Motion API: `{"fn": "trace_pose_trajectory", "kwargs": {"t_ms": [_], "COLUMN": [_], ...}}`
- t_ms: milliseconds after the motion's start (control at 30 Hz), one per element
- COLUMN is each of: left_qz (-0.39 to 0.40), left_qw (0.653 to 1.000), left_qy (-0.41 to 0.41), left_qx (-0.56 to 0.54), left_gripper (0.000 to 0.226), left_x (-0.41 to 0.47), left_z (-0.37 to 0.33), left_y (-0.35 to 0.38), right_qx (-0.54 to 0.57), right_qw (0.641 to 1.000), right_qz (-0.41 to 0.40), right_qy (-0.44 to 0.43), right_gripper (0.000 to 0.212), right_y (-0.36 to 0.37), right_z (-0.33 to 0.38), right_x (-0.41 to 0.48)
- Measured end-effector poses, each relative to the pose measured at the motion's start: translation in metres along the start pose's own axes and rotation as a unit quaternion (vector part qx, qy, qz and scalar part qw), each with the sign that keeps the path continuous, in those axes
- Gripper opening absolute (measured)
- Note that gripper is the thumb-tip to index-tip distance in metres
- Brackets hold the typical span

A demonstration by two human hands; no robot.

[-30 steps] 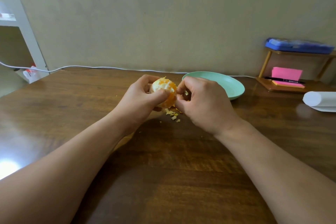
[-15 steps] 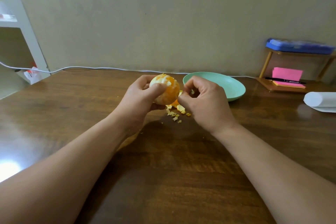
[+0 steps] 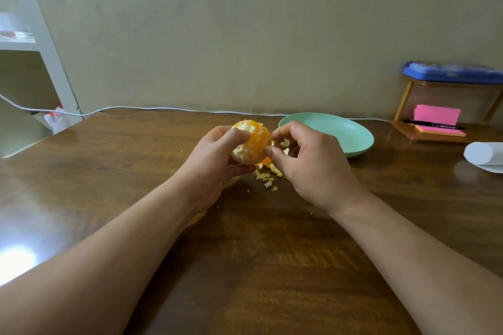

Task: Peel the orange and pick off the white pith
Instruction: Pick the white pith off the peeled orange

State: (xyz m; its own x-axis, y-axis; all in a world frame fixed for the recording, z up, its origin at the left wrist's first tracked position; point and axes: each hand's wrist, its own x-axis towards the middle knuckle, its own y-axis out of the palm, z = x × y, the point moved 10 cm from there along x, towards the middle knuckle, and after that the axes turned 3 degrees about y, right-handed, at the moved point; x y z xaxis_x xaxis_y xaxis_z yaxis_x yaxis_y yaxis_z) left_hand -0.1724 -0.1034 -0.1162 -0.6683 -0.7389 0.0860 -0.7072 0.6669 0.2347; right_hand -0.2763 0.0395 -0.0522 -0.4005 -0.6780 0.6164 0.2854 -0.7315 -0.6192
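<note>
A peeled orange (image 3: 254, 145) with patches of white pith is held above the wooden table (image 3: 272, 266) in my left hand (image 3: 215, 163), thumb pressed on its top. My right hand (image 3: 313, 166) is right beside it, thumb and forefinger touching the fruit's right side, with small pith scraps cupped in its curled fingers. Bits of peel and pith (image 3: 268, 178) lie on the table just under both hands. A larger piece of peel (image 3: 198, 216) peeks out from beneath my left wrist.
A pale green plate (image 3: 353, 139) sits just behind my right hand. At the far right stand a small wooden rack (image 3: 424, 136) with pink sticky notes, a pen and a blue case, and a white roll (image 3: 483, 153). A white cable (image 3: 136, 109) runs along the wall.
My left hand turned the orange and lifted it slightly. My right hand came off the fruit half a second ago and is now back against its right side.
</note>
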Motion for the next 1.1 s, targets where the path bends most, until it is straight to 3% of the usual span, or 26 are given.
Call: {"fn": "trace_pose_trajectory", "kwargs": {"t_ms": [267, 500, 633, 733, 833, 967, 1100], "left_qz": [-0.004, 0.006, 0.012, 0.023, 0.043, 0.047, 0.059], "left_qw": [0.995, 0.993, 0.998, 0.998, 0.986, 0.962, 0.953], "left_qy": [0.029, 0.032, 0.006, -0.048, -0.117, -0.164, -0.160], "left_qx": [0.098, 0.114, 0.057, -0.019, -0.114, -0.211, -0.250], "left_gripper": [0.035, 0.035, 0.048, 0.042, 0.062, 0.063, 0.064], "left_x": [-0.004, -0.005, -0.004, -0.003, -0.006, -0.012, -0.011], "left_z": [-0.005, -0.005, 0.002, 0.011, 0.019, 0.020, 0.017], "left_y": [-0.001, 0.001, 0.004, 0.008, 0.014, 0.013, 0.016], "right_qx": [-0.136, -0.145, -0.097, -0.061, -0.063, -0.095, -0.127], "right_qw": [0.986, 0.984, 0.994, 0.998, 0.998, 0.992, 0.985], "right_qz": [0.002, -0.010, -0.021, -0.023, 0.028, 0.086, 0.115], "right_qy": [-0.094, -0.099, -0.054, -0.012, 0.001, -0.001, 0.007], "right_gripper": [0.014, 0.022, 0.020, 0.017, 0.016, 0.022, 0.027], "right_y": [0.006, 0.007, 0.000, -0.008, 0.001, 0.021, 0.029], "right_z": [0.017, 0.020, 0.006, -0.012, -0.022, -0.015, -0.014], "right_x": [0.004, 0.005, 0.008, 0.010, 0.009, 0.004, 0.004]}}
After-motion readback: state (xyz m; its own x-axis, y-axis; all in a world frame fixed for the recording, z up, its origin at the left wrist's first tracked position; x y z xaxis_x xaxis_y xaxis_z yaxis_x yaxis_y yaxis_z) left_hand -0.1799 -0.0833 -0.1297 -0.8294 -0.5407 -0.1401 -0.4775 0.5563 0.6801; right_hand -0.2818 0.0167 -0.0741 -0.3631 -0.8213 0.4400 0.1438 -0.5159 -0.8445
